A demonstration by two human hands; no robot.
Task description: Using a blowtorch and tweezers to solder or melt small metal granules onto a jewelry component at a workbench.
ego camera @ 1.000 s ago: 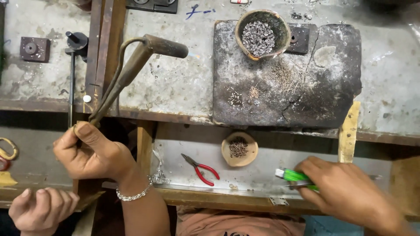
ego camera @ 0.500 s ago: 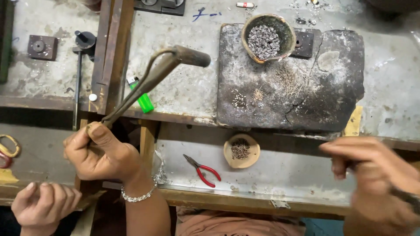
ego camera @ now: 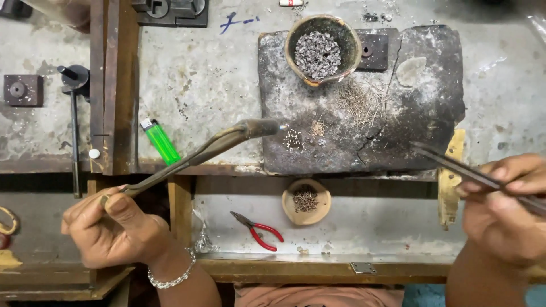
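Metal torch [ego camera: 227, 145] gripped in left hand [ego camera: 111, 230] now swung over slab [ego camera: 364, 102], right hand [ego camera: 503, 207] pinching tweezers [ego camera: 455, 165], newly raised

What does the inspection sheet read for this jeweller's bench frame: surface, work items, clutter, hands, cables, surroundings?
Surface: grey, stained bench top with a dark, cracked slab on it.
Work items: long metal torch, nozzle over the slab's left edge; thin tweezers, tips pointing at the slab.
Clutter: green lighter; bowl of small grey pieces on the slab; small dish and red-handled pliers on the lower shelf.
Hands: left hand shut round the torch handle; right hand pinching the tweezers.
Cables: nothing seen.
Surroundings: wooden bench frame; small dark metal block at left.
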